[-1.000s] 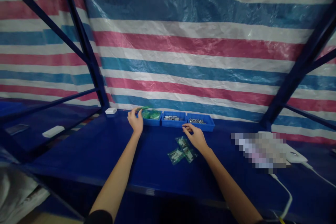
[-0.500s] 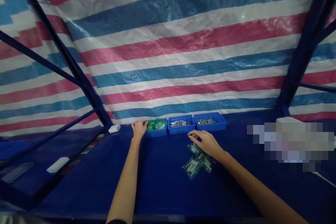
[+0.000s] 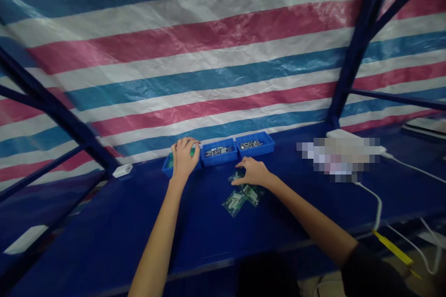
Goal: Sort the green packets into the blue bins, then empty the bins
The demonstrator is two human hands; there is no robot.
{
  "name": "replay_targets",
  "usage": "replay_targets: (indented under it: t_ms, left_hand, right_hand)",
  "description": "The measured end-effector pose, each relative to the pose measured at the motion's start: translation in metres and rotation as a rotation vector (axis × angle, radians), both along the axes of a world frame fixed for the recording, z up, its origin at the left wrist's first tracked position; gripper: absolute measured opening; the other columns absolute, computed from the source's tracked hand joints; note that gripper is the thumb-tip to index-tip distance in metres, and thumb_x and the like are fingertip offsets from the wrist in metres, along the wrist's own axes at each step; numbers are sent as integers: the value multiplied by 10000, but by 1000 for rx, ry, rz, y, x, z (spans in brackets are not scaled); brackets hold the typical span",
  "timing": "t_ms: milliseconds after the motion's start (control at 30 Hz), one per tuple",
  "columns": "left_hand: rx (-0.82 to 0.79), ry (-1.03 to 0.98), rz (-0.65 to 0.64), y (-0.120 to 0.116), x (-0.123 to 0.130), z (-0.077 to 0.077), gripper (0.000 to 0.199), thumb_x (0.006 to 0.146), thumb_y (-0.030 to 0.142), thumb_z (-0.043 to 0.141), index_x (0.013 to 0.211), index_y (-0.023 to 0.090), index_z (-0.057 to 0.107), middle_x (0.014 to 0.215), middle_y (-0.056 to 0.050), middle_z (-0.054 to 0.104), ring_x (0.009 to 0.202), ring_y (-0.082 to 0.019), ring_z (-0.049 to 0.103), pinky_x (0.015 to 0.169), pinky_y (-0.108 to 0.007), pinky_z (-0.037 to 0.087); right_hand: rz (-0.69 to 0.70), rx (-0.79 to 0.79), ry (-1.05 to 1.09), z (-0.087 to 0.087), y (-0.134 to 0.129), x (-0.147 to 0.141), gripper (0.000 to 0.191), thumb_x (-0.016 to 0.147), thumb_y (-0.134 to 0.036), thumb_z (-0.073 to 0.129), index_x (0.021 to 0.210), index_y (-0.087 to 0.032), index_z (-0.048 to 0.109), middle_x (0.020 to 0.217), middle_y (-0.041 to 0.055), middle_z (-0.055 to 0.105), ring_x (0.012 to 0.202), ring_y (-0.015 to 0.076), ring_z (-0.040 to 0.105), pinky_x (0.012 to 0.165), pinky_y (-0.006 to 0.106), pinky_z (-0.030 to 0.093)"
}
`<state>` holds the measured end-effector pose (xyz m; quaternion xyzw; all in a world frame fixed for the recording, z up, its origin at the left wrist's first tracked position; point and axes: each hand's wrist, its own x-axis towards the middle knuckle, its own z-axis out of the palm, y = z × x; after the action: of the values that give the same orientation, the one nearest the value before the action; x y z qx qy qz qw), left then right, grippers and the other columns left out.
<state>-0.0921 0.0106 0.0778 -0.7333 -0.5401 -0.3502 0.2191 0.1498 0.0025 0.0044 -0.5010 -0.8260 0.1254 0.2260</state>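
My left hand (image 3: 186, 158) is over the left blue bin (image 3: 167, 171), back of the hand toward me and fingers loosely apart. It covers much of the green plastic packets (image 3: 170, 160) in that bin, and I make out nothing in its grasp. Lower and to the right, my right hand (image 3: 256, 172) has thumb and forefinger spread, holding nothing. It hovers by a small pile of clear bags (image 3: 234, 202) with pale, light-coloured parts inside, hiding some of the pile.
The middle blue bin (image 3: 220, 161) holds silvery metal pieces, and the right blue bin (image 3: 258, 149) smaller shiny hardware. A white adapter (image 3: 122, 170) stands at the left. White cable (image 3: 378, 204) crosses the table's right side, near a blurred patch. Blue frame posts (image 3: 351, 55) flank the striped sheet.
My left hand has shifted from the left bin's side to over its contents. The fingers of my right hand, closed together before, have parted. The view has swung to the right.
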Motion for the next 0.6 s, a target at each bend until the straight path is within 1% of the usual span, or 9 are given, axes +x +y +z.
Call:
replay_targets:
  t_ms: [33, 100, 200, 233, 300, 400, 467, 600]
  left_hand:
    - [15, -8, -41, -6, 15, 3, 205, 876, 266, 429, 902, 226, 629, 995, -45, 628, 960, -205, 532, 893, -378, 302]
    - [19, -19, -131, -17, 43, 8, 198, 875, 262, 436, 890, 228, 630, 988, -38, 624, 944, -195, 540, 880, -365, 309]
    - [-27, -17, -234, -30, 78, 9, 196, 873, 262, 435, 885, 230, 628, 1002, -37, 616, 961, -190, 545, 865, -349, 318]
    - [-53, -13, -257, -33, 87, 8, 195, 872, 265, 435, 890, 230, 626, 1009, -38, 615, 976, -190, 544, 859, -344, 321]
    - [-111, -10, -290, -35, 101, 7, 197, 872, 274, 432, 904, 227, 621, 1013, -37, 616, 994, -189, 546, 842, -333, 327]
    - [-185, -18, -301, -33, 114, 5, 208, 873, 285, 419, 894, 220, 616, 983, -27, 631, 973, -185, 563, 811, -323, 338]
    - [-214, -33, -282, -30, 117, 3, 218, 870, 289, 412, 873, 216, 617, 962, -24, 641, 943, -184, 577, 797, -319, 347]
    - [-223, -51, -225, -25, 112, -5, 239, 859, 294, 396, 860, 212, 621, 952, -29, 646, 884, -180, 592, 786, -308, 375]
  right_hand:
    - [-1, -35, -5, 2, 1, 2, 616, 533, -658, 692, 995, -250, 681, 1051, 72, 627, 1006, 257, 570, 806, 346, 457]
    - [-1, -96, -2, 6, 4, 5, 519, 529, -647, 700, 888, -273, 703, 984, 42, 650, 962, 225, 590, 780, 300, 453]
    - [1, -160, 26, 8, 10, 7, 430, 551, -642, 690, 764, -270, 708, 904, 15, 682, 887, 199, 620, 698, 252, 445]
    - [-2, -168, 40, 8, 11, 8, 422, 560, -640, 685, 756, -267, 704, 886, 8, 688, 861, 191, 627, 677, 246, 441]
    - [-16, -162, 75, 8, 13, 8, 425, 572, -629, 684, 799, -271, 695, 876, -8, 695, 830, 178, 635, 659, 243, 436]
    - [-38, -127, 107, 8, 13, 9, 468, 574, -603, 699, 908, -277, 674, 908, -15, 697, 855, 178, 637, 666, 244, 437]
    - [-45, -121, 109, 9, 14, 9, 489, 577, -590, 707, 949, -276, 663, 917, -11, 697, 869, 183, 638, 674, 248, 441]
    - [-50, -132, 110, 10, 14, 9, 441, 619, -582, 684, 938, -278, 671, 921, -6, 700, 892, 186, 639, 696, 253, 448]
